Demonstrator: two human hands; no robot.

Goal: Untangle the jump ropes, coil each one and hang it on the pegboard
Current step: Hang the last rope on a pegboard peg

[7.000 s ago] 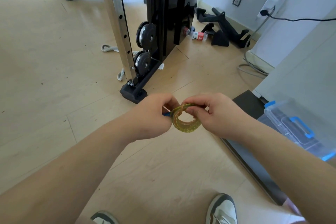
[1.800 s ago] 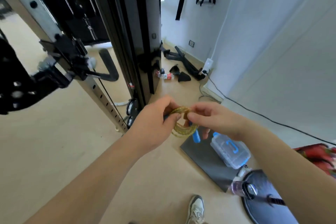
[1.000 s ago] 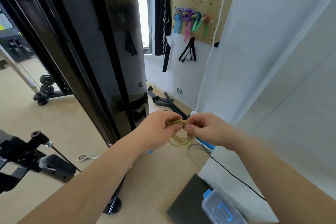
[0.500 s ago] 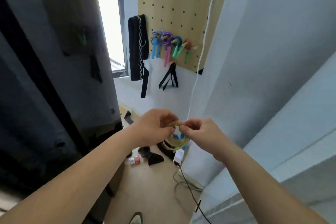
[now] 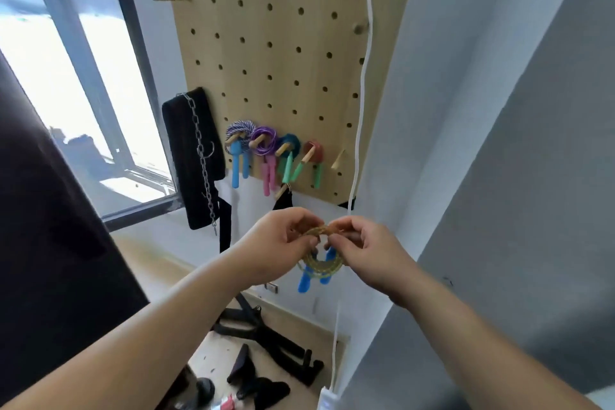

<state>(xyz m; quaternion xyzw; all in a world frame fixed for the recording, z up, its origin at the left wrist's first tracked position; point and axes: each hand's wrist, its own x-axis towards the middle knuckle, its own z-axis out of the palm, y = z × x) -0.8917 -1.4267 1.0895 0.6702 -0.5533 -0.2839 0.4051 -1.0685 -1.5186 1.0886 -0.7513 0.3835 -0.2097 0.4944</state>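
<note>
The glittery yellow-gold jump rope (image 5: 322,271) is wound into a small, tight coil. It is held in the air just below and in front of the pegboard's bottom edge, with its two blue plastic handles (image 5: 304,280) dangling under the loop. Both grips close on the top of the coil. The left grip (image 5: 279,243) pinches it between thumb and curled fingers from one side, and the right grip (image 5: 362,248) pinches it from the other, fingertips almost meeting. For this rope, untangling and coiling look finished, and only the hanging is left.

Above it, the pale wooden pegboard (image 5: 283,76) already carries four coiled ropes side by side on wooden pegs in its lowest row:
- a blue-and-white striped rope (image 5: 240,131)
- a purple rope (image 5: 264,140)
- a teal rope (image 5: 290,143)
- a red rope (image 5: 315,150)

Just right of the red one, a bare wooden peg (image 5: 338,158) sticks out with nothing on it, which is probably the spot meant for this coil. If so, the task is close to its end, though I cannot tell whether other ropes wait out of view.

A black padded belt with a steel chain (image 5: 193,156) hangs left of the board.
</note>
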